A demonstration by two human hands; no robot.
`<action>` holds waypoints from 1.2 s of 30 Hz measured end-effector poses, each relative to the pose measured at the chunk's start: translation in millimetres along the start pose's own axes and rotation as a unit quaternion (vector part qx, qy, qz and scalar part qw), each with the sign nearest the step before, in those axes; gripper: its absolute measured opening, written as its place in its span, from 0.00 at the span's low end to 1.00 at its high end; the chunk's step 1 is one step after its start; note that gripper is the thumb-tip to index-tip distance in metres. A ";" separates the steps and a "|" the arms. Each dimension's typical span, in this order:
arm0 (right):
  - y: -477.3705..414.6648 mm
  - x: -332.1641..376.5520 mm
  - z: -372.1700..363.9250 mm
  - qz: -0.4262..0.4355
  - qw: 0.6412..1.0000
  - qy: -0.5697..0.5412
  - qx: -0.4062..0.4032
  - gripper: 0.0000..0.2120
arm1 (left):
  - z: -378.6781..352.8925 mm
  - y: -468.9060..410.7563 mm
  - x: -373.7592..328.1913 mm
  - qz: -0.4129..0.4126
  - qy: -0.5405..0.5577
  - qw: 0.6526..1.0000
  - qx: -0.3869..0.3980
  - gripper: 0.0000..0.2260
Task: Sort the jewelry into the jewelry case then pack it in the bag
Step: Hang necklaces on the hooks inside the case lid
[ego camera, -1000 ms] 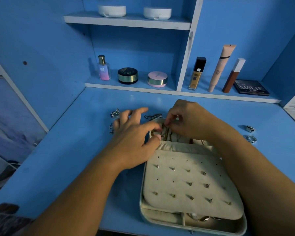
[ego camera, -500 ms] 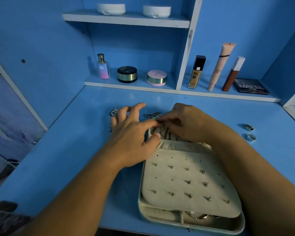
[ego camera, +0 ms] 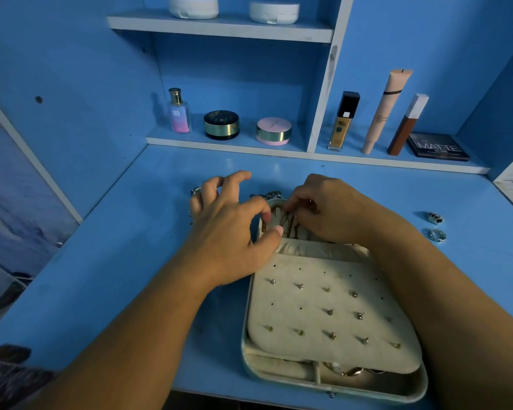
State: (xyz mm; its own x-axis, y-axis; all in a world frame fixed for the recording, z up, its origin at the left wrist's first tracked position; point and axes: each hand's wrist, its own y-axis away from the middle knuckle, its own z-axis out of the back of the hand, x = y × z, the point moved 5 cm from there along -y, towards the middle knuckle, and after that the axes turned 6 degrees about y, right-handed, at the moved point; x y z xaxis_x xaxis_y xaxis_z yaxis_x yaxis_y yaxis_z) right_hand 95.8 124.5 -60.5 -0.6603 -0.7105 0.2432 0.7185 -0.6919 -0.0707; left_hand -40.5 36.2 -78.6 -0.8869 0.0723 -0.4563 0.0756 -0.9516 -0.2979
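Blue-painted bench (ego camera: 131, 261), below a shelf (ego camera: 225, 143) lined with cosmetics (ego camera: 221, 124): a person works with both hands at the far end of an open jewelry case (ego camera: 246, 344), which sits toward the near right of the bench. Over the past second the right hand (ego camera: 332, 214) has sunk from a raised pinch to lie low over the case's far pocket. Its grip is closed tight on a gold chain (ego camera: 288, 221), whose loops now trail down against the cream lining. The left hand (ego camera: 228, 232) has barely shifted from the case's far-left corner, though its outer fingers have lifted and curled. Thumb and forefinger form a narrow grip at the pocket's lip, but from this angle it cannot be told whether they pinch the chain or only steady the fabric. Stud earrings (ego camera: 328, 311) sit in rows in the padded panel (ego camera: 323, 261) nearer the camera, and gold pieces (ego camera: 353, 371) show in the near compartment beneath it. The change suggests the chain is being seated, not yet let go. Sorting looks far from finished: two rings (ego camera: 437, 234) lie well apart on the bench to the right, silver pieces (ego camera: 195, 190) lie by the left hand's fingertips, and a silver chain (ego camera: 270, 194) rests just past the case's far rim. No bag is in view.
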 end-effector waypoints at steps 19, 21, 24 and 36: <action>9.4 5.6 4.7 0.003 0.997 -0.073 0.022 0.11 | -3.8 -0.7 1.6 -0.018 0.059 0.998 0.025 0.15; 11.5 4.9 6.7 0.001 0.997 -0.080 0.018 0.10 | -2.8 0.2 2.8 -0.019 0.050 0.998 0.016 0.17; 13.8 10.1 4.1 0.016 0.994 -0.092 0.050 0.09 | -1.3 1.9 3.2 -0.018 0.027 0.999 0.018 0.20; 18.2 19.0 -0.2 0.020 0.983 -0.143 0.109 0.03 | 3.3 3.8 7.3 -0.007 0.048 0.997 0.052 0.27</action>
State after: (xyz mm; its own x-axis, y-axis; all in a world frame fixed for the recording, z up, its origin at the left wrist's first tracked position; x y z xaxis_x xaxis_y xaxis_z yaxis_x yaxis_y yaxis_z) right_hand 96.3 98.4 -57.3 -0.5650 -0.6491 0.5093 0.7925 -0.5987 0.1161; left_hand -48.2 32.1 -80.2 -0.8391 0.1103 -0.5326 0.0102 -0.9759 -0.2182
